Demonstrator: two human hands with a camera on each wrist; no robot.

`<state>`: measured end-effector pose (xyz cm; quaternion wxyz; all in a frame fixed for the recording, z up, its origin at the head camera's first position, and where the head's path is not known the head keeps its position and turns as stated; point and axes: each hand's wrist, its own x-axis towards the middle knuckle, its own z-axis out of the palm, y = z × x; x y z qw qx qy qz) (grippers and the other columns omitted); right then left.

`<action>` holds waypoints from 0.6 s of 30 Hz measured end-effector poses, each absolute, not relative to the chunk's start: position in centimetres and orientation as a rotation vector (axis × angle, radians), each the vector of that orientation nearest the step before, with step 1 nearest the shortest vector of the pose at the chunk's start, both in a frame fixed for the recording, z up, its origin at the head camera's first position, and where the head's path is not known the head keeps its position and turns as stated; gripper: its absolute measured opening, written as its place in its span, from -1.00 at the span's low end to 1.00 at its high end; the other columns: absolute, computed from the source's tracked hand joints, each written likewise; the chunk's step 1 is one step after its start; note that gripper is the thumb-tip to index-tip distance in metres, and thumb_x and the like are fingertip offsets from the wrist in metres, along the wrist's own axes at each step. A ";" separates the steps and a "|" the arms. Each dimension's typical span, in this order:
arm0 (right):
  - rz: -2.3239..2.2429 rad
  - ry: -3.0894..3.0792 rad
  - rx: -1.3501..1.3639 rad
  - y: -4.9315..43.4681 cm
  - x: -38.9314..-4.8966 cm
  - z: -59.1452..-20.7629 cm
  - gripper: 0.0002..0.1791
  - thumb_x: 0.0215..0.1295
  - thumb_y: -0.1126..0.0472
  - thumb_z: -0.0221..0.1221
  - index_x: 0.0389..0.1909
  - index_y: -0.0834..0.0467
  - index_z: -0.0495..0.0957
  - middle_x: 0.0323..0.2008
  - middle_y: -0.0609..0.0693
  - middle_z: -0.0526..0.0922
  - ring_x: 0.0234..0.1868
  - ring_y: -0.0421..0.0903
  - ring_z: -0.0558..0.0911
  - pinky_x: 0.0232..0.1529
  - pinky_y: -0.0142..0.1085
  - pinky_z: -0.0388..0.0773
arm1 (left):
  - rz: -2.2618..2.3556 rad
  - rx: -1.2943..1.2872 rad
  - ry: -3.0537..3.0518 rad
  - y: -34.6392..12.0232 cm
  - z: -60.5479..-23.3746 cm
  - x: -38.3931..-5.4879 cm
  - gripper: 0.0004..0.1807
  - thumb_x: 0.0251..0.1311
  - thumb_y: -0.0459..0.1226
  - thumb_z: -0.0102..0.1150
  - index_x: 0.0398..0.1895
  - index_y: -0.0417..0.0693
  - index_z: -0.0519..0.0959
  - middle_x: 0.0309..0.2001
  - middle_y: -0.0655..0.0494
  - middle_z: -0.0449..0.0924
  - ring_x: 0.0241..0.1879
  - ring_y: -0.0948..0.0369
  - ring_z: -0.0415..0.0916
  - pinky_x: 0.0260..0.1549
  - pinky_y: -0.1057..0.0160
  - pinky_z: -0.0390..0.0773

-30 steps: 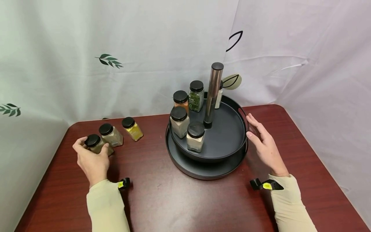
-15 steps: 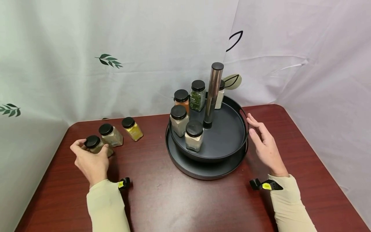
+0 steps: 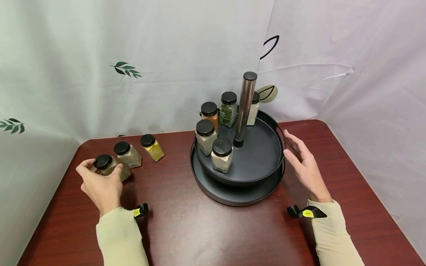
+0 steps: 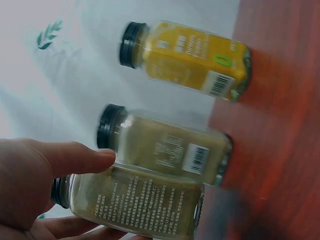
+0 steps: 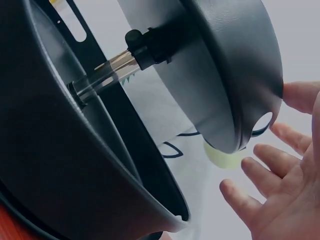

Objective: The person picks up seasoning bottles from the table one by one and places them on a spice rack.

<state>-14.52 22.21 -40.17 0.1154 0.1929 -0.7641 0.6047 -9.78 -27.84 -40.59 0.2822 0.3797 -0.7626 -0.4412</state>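
Note:
In the head view my left hand [image 3: 101,188] grips a black-lidded spice jar [image 3: 112,169] of brownish powder at the table's left. The left wrist view shows my thumb along one side of this jar [image 4: 140,202] and fingers on the other. Beside it stand a similar jar [image 3: 131,157] and a yellow turmeric jar [image 3: 154,149]. My right hand [image 3: 305,170] is at the right rim of the upper black tray [image 3: 261,151], fingers extended. In the right wrist view, thumb and index fingertips touch this tray's wall [image 5: 262,65] near its oval cutout.
Several spice jars stand on the upper tray, including a green herb jar [image 3: 228,111], an orange one [image 3: 209,117] and a pale one [image 3: 221,160]. A metallic post [image 3: 245,107] rises from its centre. Below lies a lower tray [image 3: 229,199]. White curtains [image 3: 166,55] back the table [image 3: 199,236].
The upper tray has turned slightly clockwise, carrying its front jar left and its back jars right. My left hand has shifted a little left with its spice jar tilting along. My right hand stays at the rim.

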 end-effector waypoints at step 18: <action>1.590 -2.354 0.547 22.3 -14.4 -40.3 -0.43 0.54 0.36 0.00 0.52 0.06 0.26 0.51 0.07 0.23 0.45 -0.26 0.29 0.35 -0.47 0.24 | -1.126 0.865 -1.947 -25.2 -36.2 -8.3 -0.27 -0.03 -0.14 0.53 0.25 0.38 0.40 0.14 0.09 0.65 0.21 0.29 0.41 0.07 0.28 0.30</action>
